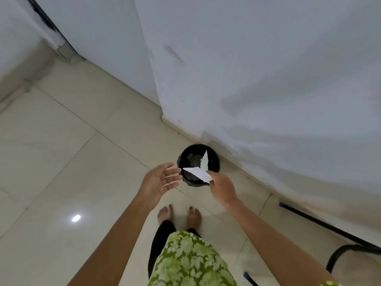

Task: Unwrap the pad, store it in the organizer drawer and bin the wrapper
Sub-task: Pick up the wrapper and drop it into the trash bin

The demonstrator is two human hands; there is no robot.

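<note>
From the head camera, the right hand (223, 187) pinches the white wrapper (199, 172) by its near end, fingers closed on it, so the paper hangs directly over the mouth of the small black bin (215, 162) standing on the tiled floor (82, 162) against the wall (247, 69). The wrapper's long axis runs from the hand toward ten o'clock, with a second flap pointing up to twelve. The left hand (159, 180) is spread and holds nothing, palm facing the paper, just beside the wrapper's far tip at about nine o'clock of the bin. The right hand alone controls the drop. The bin's dark inside shows faint contents I cannot make out. No pad or organizer drawer is in view.
</note>
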